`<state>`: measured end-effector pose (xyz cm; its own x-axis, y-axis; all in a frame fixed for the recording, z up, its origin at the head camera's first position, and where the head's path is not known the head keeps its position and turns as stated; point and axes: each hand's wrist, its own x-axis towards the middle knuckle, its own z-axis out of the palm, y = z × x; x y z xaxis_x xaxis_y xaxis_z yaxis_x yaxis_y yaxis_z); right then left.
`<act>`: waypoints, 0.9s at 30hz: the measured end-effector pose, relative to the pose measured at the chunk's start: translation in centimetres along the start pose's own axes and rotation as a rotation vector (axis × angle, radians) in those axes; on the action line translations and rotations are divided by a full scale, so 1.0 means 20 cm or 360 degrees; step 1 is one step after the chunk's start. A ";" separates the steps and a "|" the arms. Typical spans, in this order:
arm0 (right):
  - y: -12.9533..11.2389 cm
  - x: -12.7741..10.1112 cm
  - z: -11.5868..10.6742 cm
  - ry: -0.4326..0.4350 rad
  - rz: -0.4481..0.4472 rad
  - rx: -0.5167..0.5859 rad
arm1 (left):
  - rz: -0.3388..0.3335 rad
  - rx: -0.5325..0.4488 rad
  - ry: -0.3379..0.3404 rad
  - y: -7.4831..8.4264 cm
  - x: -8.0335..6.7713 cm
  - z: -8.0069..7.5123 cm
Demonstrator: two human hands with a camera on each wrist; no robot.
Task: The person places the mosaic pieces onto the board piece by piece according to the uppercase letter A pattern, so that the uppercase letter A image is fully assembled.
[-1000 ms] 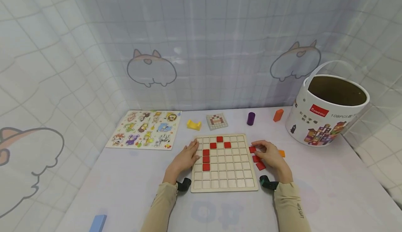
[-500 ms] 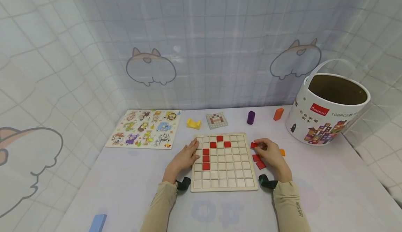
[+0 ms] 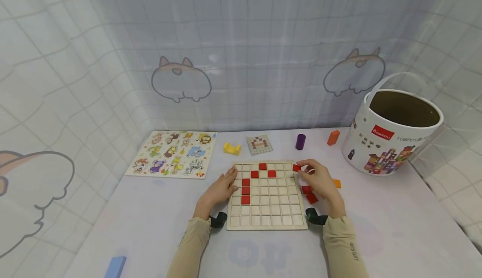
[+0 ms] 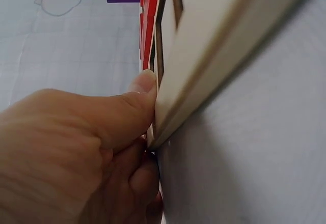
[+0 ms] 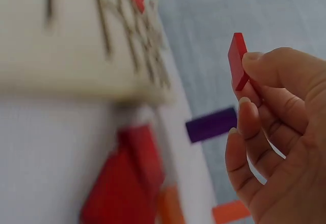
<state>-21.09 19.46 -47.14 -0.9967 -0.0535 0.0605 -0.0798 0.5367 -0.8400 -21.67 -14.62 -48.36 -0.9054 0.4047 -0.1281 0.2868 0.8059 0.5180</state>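
A person is sitting at a pale table (image 3: pixel 150 223), filling a wooden grid board (image 3: pixel 265 215) with red squares. Going left to right: an animal puzzle (image 3: pixel 173 154) is lying at the far left. Next, the left hand (image 3: pixel 220 189) is resting against the board's left edge, fingers fairly straight; the left wrist view shows the thumb pressing that edge, steadying it. On the board, six red tiles are sitting in cells, forming the start of a peaked outline like the one on the small pattern card (image 3: pixel 260 144) beyond it. At the board's upper right corner, the right hand (image 3: pixel 320 179) is pinching a single red tile (image 3: pixel 297 168) between thumb and forefinger, holding it just above the edge, the other fingers loosely curled. More loose red tiles (image 3: pixel 308 193) are lying just beside that hand. A white bucket (image 3: pixel 388 144) is standing far right.

The step in hand seems to be carrying a tile to the board. The next move likely calls for lowering it flat into a right-side cell mirroring the left diagonal.
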 end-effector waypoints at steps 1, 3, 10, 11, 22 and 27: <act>-0.02 0.00 0.01 -0.0006 -0.0025 0.0013 | -0.0001 -0.0005 0.0001 0.00 0.00 0.00; -0.05 0.01 0.03 -0.0022 -0.0067 0.0048 | -0.0001 -0.0008 0.0001 0.00 0.00 0.00; -0.08 0.02 0.11 -0.0096 -0.0188 0.0094 | 0.0002 -0.0008 0.0008 0.01 0.00 0.00; -0.09 0.02 0.13 -0.0106 -0.0193 0.0106 | -0.0001 -0.0007 0.0007 0.01 -0.01 0.00; -0.04 0.02 0.19 -0.0175 -0.0087 0.0057 | -0.0006 -0.0002 0.0016 0.01 -0.01 -0.01; -0.02 0.02 0.20 -0.0194 -0.0055 0.0051 | -0.0015 0.0001 0.0023 0.02 -0.01 0.00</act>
<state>-21.50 15.88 -48.99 -0.9843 -0.1744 0.0255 -0.1118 0.5058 -0.8554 -21.37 -14.50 -48.11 -0.9126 0.3906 -0.1209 0.2782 0.8099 0.5163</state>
